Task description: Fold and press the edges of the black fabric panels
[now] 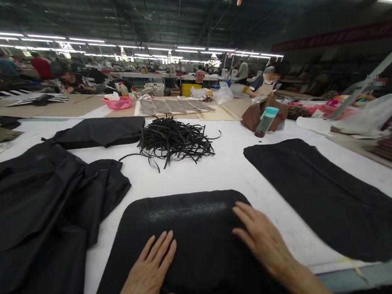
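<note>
A black panel with rounded corners (196, 250) lies flat on the white tabletop in front of me, its near end cut off by the frame. A shiny band runs along its far edge. My left hand (147, 271) rests on the panel's left half, palm down with fingers stretched out. On its right edge, near the far corner, lies my right hand (262, 236), fingers extended and thumb apart. Neither hand grips anything. A second black panel (330, 200) lies to the right, apart from my right hand.
Loose black fabric (36, 212) covers the table's left side, with a folded black stack (101, 132) behind it. A heap of thin black strips (175, 139) lies at centre. Farther back are a teal-lidded bottle (266, 120), brown cloth (277, 110) and a pink basket (117, 102). Co-workers sit beyond.
</note>
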Action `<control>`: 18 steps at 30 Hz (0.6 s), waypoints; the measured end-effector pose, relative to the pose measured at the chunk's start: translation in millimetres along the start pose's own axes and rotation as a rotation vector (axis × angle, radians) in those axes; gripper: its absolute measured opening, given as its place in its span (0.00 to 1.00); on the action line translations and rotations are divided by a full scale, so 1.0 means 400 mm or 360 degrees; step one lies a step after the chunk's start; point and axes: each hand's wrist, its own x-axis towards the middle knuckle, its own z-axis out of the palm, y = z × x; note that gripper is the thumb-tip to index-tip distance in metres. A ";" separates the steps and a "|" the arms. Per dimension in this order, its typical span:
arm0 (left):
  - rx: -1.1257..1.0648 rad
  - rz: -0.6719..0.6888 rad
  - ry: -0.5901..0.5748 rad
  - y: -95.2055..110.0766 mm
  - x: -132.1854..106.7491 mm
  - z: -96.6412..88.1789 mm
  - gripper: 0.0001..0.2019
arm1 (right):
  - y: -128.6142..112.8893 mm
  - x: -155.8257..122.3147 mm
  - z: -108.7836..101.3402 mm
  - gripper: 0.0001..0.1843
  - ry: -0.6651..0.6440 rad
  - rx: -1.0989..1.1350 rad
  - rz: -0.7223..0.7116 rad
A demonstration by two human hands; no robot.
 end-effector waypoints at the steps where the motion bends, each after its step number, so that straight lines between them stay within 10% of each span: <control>1: -0.0008 0.0011 -0.0012 0.003 -0.011 -0.005 0.49 | -0.039 -0.017 0.002 0.26 -0.0140 0.0097 -0.0271; 6: -0.0073 -0.0167 -0.0261 0.046 -0.068 -0.040 0.51 | -0.138 -0.101 0.069 0.48 -0.0098 0.0025 -0.1059; 11: -0.0068 -0.0140 -0.0354 0.087 -0.118 -0.012 0.50 | -0.132 -0.151 0.112 0.24 0.0567 -0.0392 -0.1172; 18: 0.0438 -0.0184 0.0030 0.090 -0.168 0.006 0.38 | -0.115 -0.160 0.100 0.18 0.0678 -0.0426 -0.1198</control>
